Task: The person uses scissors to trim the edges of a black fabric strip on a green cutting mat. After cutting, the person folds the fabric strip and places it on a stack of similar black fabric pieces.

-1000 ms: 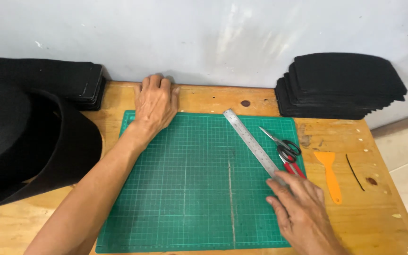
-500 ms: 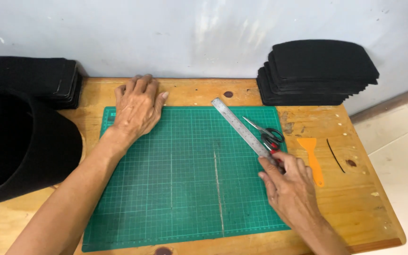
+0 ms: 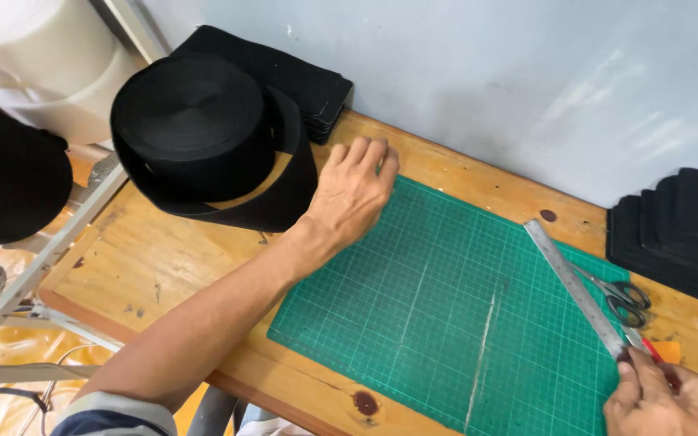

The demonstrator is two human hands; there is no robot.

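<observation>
Green and gridded, the rubbery cutting mat [image 3: 454,315] lies on the worn wooden workbench [image 3: 163,258] against a pale grey wall. The left hand [image 3: 353,194] rests palm down with fingers spread and flat, straddling the mat's far left corner and the bare wood beside it; it pins the surface and grips nothing. Just beyond its fingertips stands a thick roll of wide black webbing [image 3: 203,137], its loose end curling round toward the hand, with a flat stack of black fabric pieces [image 3: 300,77] behind it by the wall.

At the lower right edge of the view, the right hand [image 3: 660,400] presses on the near end of a long steel ruler [image 3: 575,287], which lies diagonally across the mat's right side. The fingers look curled down onto the metal, but whether they pinch it or only press I cannot tell, since the hand is cut off by the frame. Grey-handled scissors [image 3: 620,295] lie just beside the ruler, half on the mat, and a small orange tool [image 3: 666,350] shows near the knuckles. A second pile of black cut pieces [image 3: 680,234] sits at the far right.

The step in hand seems to be settling the mat and ruler. Shifting the ruler would call for light, even pressure so it slides without catching the scissors.
</observation>
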